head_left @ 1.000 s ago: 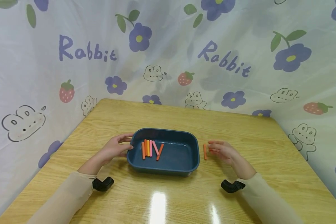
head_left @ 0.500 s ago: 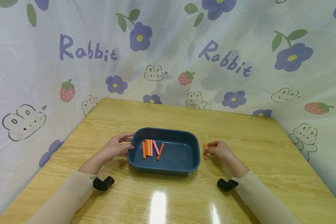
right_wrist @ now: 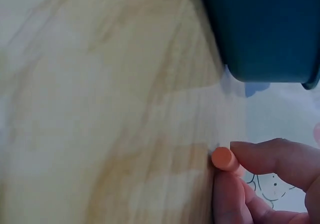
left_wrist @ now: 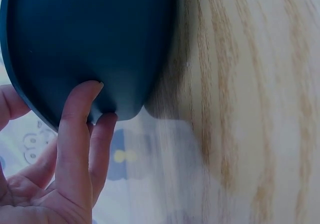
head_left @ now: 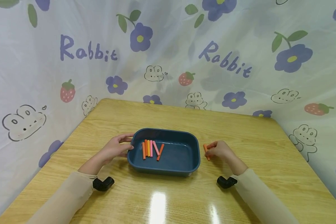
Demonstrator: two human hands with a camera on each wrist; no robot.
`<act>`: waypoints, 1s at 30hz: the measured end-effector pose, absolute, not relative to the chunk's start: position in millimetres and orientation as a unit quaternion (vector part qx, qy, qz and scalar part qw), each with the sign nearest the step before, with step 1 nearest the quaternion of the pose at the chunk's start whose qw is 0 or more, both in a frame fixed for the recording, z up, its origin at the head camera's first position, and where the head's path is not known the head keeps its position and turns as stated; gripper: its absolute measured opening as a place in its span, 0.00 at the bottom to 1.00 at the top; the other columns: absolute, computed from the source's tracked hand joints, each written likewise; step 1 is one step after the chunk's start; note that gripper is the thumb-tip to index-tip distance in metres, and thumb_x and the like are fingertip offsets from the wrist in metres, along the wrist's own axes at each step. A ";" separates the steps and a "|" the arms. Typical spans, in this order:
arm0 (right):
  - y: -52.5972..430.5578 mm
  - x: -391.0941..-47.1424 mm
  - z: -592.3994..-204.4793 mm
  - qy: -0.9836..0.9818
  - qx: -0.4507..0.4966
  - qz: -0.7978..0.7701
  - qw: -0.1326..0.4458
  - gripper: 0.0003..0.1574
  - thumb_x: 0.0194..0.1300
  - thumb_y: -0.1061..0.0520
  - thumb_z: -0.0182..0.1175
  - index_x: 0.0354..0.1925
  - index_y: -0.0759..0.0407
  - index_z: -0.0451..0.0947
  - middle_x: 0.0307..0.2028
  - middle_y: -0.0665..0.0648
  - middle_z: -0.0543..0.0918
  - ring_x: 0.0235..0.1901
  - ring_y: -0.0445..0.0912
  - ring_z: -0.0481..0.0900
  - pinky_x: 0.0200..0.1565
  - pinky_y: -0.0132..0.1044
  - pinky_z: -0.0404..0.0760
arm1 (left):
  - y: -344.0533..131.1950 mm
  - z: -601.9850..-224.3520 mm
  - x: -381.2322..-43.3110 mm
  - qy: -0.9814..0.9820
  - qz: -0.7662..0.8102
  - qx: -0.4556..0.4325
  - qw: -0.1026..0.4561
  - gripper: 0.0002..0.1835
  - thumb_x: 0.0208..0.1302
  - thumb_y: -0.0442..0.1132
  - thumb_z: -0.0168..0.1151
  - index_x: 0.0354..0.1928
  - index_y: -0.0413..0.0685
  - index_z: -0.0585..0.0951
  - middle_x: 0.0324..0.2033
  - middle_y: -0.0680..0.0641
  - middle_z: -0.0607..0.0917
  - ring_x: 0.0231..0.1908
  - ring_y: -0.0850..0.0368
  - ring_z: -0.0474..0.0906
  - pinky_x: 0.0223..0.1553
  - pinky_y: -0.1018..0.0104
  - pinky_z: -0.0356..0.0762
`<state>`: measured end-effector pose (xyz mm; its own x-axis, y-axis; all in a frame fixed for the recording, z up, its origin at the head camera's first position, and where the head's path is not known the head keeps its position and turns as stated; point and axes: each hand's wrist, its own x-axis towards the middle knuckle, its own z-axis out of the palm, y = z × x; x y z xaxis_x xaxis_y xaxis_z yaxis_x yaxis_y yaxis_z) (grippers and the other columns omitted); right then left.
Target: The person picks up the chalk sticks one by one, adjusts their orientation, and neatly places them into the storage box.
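At the right of the table my right hand (head_left: 219, 149) pinches an orange stick of chalk (head_left: 205, 147) between thumb and fingers. The right wrist view shows its round flat end (right_wrist: 222, 158), with the stick low beside the tabletop. My left hand (head_left: 118, 146) holds the left end of a dark blue box (head_left: 163, 170), thumb at the rim and other fingertips (left_wrist: 82, 91) against the outer wall. Inside the box, toward its left side, lie several chalk sticks: orange ones (head_left: 144, 151), a yellow one (head_left: 148, 148) and pink ones (head_left: 156, 148), some side by side, others slanted.
The wooden table (head_left: 170, 199) carries the box near its middle. A printed cloth curtain (head_left: 168, 40) closes in the back and sides. Each wrist wears a black device, the left one (head_left: 103, 184) and the right one (head_left: 226, 182).
My right hand has moved left from beside the orange chalk and taken hold of it. The stick has tilted, its near end swinging right. The left hand and the box stay in place.
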<state>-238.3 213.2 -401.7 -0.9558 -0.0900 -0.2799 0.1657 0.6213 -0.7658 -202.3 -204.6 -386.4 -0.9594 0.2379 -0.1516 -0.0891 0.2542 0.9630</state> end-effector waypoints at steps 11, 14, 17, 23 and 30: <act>231.0 -244.0 -404.7 0.713 0.021 -0.657 0.244 0.36 0.63 0.68 0.54 0.65 0.79 0.53 0.41 0.56 0.81 0.37 0.42 0.80 0.44 0.36 0.79 | -205.6 -386.3 -201.6 0.779 0.611 0.046 0.135 0.33 0.62 0.31 0.56 0.69 0.40 0.59 0.61 0.30 0.62 0.48 0.41 0.76 0.38 0.56 0.81; 232.1 -244.5 -402.8 0.673 0.027 -0.691 0.262 0.38 0.63 0.69 0.51 0.67 0.78 0.48 0.39 0.54 0.81 0.37 0.41 0.79 0.43 0.34 0.79 | -205.2 -385.7 -201.6 0.779 0.611 0.046 0.136 0.33 0.62 0.31 0.56 0.69 0.40 0.59 0.61 0.30 0.62 0.48 0.41 0.75 0.38 0.56 0.81; 231.5 -244.8 -399.0 0.638 0.021 -0.717 0.278 0.38 0.65 0.69 0.47 0.68 0.77 0.44 0.38 0.53 0.79 0.36 0.40 0.78 0.42 0.31 0.78 | -204.9 -385.1 -201.6 0.778 0.611 0.047 0.138 0.33 0.62 0.32 0.56 0.69 0.40 0.59 0.62 0.30 0.62 0.48 0.41 0.76 0.38 0.56 0.81; 227.4 -246.4 -387.2 0.574 -0.005 -0.762 0.300 0.21 0.70 0.68 0.41 0.59 0.67 0.63 0.37 0.54 0.77 0.36 0.42 0.79 0.44 0.31 0.78 | -205.2 -384.9 -202.6 0.778 0.610 0.049 0.139 0.33 0.62 0.31 0.56 0.69 0.40 0.59 0.61 0.30 0.63 0.48 0.41 0.76 0.38 0.56 0.81; 214.2 -248.4 -369.8 0.554 0.000 -0.777 0.298 0.15 0.70 0.68 0.41 0.41 0.56 0.73 0.34 0.54 0.77 0.34 0.42 0.78 0.44 0.32 0.77 | -204.7 -385.6 -203.2 0.781 0.608 0.046 0.138 0.33 0.62 0.31 0.56 0.69 0.39 0.59 0.61 0.30 0.63 0.49 0.40 0.75 0.38 0.56 0.81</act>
<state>-248.4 214.2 -369.8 -0.8220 -0.4638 -0.3306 0.4640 -0.2087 -0.8609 -203.2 -204.7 -385.6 -0.9575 0.2402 -0.1596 -0.0959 0.2569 0.9617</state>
